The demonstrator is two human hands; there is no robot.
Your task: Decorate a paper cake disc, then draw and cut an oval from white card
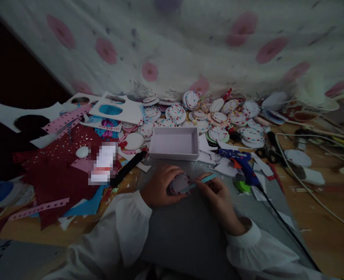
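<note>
I see red paper point(55, 171) at nine o'clock on the bench point(320, 217). My left hand point(160, 186) curls around a round disc point(179, 183) at centre; my right hand point(218, 196) pinches a teal strip point(202, 181) against it. I judge edging is underway, calling for firm pressing. Glue gun point(241, 161) lies at two o'clock.

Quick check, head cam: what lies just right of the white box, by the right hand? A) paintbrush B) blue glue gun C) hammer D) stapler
B: a blue glue gun with an orange trigger lies just right of the white box, its black cord trailing off past the right hand.
</note>
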